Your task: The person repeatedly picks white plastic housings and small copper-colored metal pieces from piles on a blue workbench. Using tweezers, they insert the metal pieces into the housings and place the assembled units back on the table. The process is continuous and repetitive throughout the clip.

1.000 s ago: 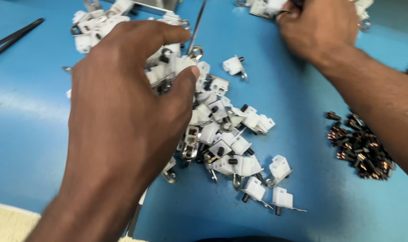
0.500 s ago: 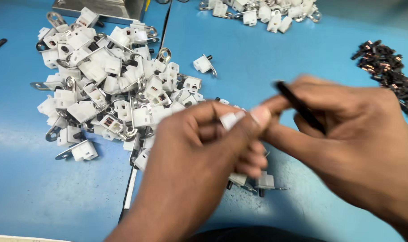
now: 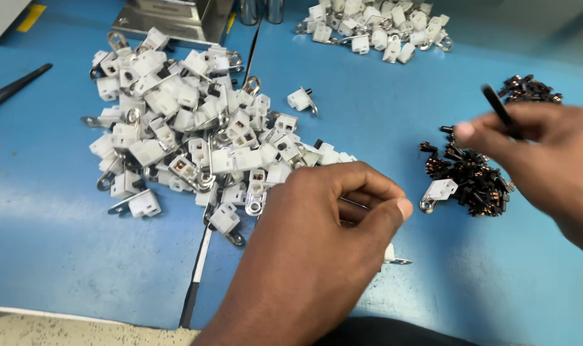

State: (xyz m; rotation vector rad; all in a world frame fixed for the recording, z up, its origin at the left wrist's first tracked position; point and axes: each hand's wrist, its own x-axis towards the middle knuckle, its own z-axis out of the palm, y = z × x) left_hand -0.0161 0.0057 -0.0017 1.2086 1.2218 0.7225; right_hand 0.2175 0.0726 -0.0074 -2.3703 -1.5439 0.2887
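White connector [image 3: 391, 254] stays pinched in left hand [image 3: 317, 243]; right hand [image 3: 535, 154], gripping tweezers [image 3: 500, 110], moved away.

Bright, even overhead light on a blue tabletop [image 3: 61, 256], sharp at the centre and smeared on the right.
A pale sheen of glare crosses the tabletop at lower left. Shadows under the white connector pile [image 3: 189, 141] are short and soft. The left hand [image 3: 317, 243] is fairly crisp; the right hand [image 3: 541, 160] and its thin black tool [image 3: 500, 110] are motion-blurred. The far pile [image 3: 375, 25] looks slightly soft.
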